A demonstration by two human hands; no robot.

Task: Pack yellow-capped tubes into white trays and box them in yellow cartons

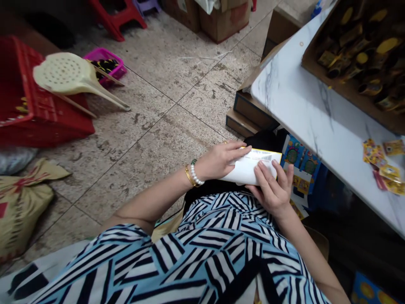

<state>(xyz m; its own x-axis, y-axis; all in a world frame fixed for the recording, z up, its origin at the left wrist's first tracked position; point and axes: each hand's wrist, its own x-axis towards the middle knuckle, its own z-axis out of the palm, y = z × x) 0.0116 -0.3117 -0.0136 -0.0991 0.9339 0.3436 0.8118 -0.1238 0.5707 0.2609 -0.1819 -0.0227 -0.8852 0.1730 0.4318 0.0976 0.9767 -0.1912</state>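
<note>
The left hand (220, 159) and right hand (268, 190) hold a white envelope (245, 174) over the lap. The fingers (262, 173) of both hands clamp on it. A white marble desk (300, 103) is at the right, with a box of gold things (357, 55) and small yellow cards (379, 154) on it. The floor (152, 143) is gray stone tile. A red basket (41, 122) with a white stool (69, 75) on it is at the upper left. A sack (22, 211) lies at the lower left.

Marble-patterned tabletop (294, 97): open cardboard tray (348, 99) of gold-and-yellow items, loose yellow printed packets (375, 153) near front edge | Speckled tile floor (142, 126): red plastic crate (41, 122), magenta basket (101, 52), woven sack (22, 207), red stool (115, 17), cardboard cartons (224, 21)
</note>
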